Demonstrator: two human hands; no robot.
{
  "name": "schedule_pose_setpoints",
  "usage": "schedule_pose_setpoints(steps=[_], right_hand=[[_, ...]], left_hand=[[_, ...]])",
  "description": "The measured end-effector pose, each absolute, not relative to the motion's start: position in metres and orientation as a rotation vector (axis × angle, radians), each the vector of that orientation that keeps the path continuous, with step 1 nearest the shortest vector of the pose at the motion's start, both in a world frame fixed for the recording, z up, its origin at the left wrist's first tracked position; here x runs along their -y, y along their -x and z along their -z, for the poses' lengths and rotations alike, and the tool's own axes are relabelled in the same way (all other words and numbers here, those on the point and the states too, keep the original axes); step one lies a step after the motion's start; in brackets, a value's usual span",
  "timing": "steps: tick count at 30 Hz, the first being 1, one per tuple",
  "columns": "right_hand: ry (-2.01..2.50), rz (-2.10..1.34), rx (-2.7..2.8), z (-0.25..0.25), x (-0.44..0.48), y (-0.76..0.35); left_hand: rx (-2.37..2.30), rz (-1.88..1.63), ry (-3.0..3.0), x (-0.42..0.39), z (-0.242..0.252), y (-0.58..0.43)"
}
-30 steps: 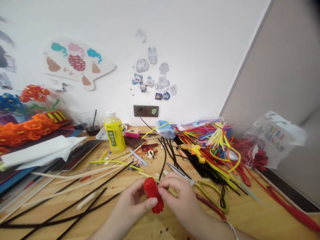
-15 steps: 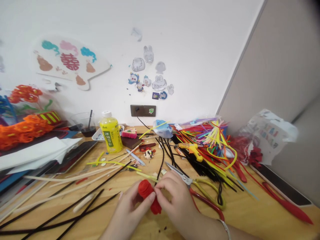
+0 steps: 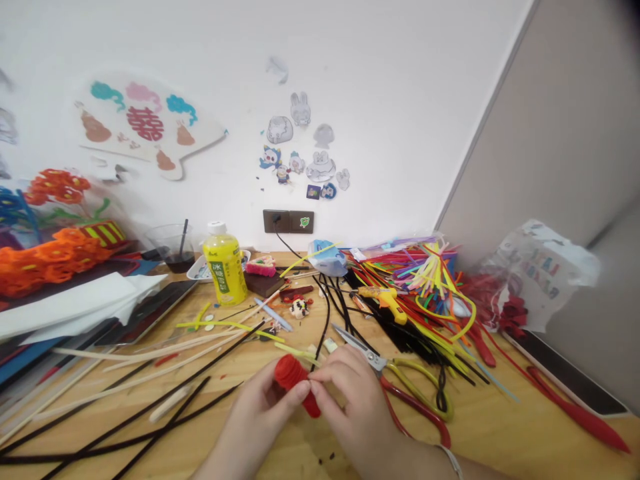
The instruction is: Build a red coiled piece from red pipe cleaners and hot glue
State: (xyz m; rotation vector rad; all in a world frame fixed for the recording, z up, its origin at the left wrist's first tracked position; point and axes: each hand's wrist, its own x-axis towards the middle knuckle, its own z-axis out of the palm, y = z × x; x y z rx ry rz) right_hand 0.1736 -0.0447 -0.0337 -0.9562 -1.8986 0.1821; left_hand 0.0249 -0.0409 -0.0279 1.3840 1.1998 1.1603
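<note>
My left hand (image 3: 257, 407) is closed around a roll of fuzzy red pipe cleaner (image 3: 291, 373), with the thumb across its front. The roll is tilted, its wound top toward the upper left and its lower end showing between the hands. My right hand (image 3: 353, 400) pinches at the right side of the roll; thumb and forefinger tips meet there, and what exactly lies between them is too small to make out. Large scissors (image 3: 373, 360) with a red and an olive handle lie just beyond and right of my right hand, blades apart.
Black pipe cleaners (image 3: 165, 400) and cream ones lie across the left of the table. A yellow drink bottle (image 3: 223, 267) stands behind. A yellow glue gun (image 3: 390, 303) and a heap of coloured pipe cleaners (image 3: 430, 280) lie at the back right, near a plastic bag (image 3: 545, 273).
The red roll has tilted slightly, its top toward the upper left. Both hands keep their hold in nearly the same place; the view has shifted slightly.
</note>
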Motion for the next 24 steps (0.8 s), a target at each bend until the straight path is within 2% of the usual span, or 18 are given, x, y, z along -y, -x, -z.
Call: schedule_pose_setpoints(steps=[10,19,24], right_hand=[[0.922,-0.085,1.972,0.02,0.043,-0.178],[0.899,-0.542,1.841,0.022,0.034,-0.184],[0.883,-0.664,1.75,0.02,0.035,-0.183]], left_hand=[[-1.103,-1.08,-1.202,0.035,0.029,-0.023],[-1.053,-1.194,-1.376,0.036,0.027,-0.018],[-1.037,-1.236,-1.484,0.04,0.028,-0.017]])
